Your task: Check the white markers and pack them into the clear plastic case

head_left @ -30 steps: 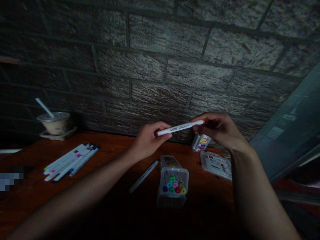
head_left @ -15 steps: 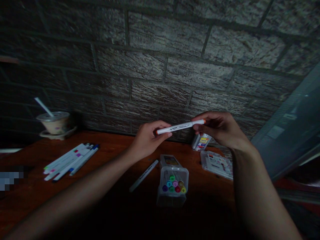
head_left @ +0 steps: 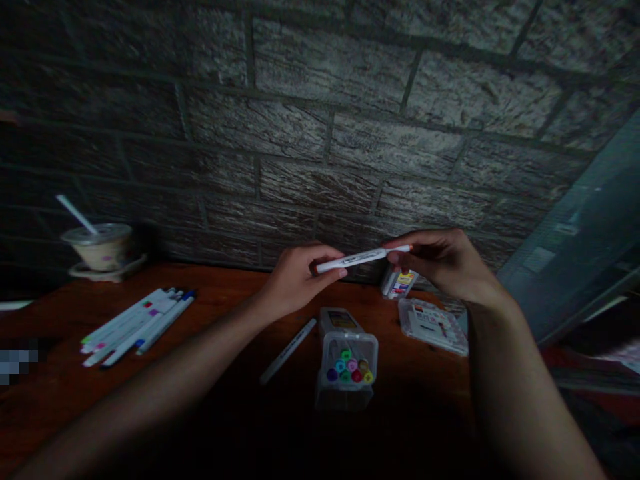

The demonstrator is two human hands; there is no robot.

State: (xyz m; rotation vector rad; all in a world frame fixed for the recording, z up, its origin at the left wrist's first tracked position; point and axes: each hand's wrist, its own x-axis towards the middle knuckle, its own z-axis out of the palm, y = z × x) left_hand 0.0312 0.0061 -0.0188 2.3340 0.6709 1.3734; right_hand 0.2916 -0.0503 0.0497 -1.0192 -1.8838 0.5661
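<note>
Both my hands hold one white marker [head_left: 361,258] with orange ends, level in the air above the wooden table [head_left: 225,313]. My left hand [head_left: 300,277] pinches its left end. At the other end my right hand [head_left: 440,263] has its fingers closed round the cap. Below the marker a clear plastic case [head_left: 346,363] lies on the table with several coloured marker ends showing. A single white marker [head_left: 289,351] lies loose just left of the case.
A row of several white markers [head_left: 137,324] lies at the table's left. A cup with a straw [head_left: 100,244] stands on a saucer at the back left. The case's lid [head_left: 433,325] and a small labelled box [head_left: 397,283] lie at the right. A brick wall [head_left: 320,133] stands behind.
The marker and both hands stay almost in place. The view has shifted slightly, so the table items sit a little further left.
</note>
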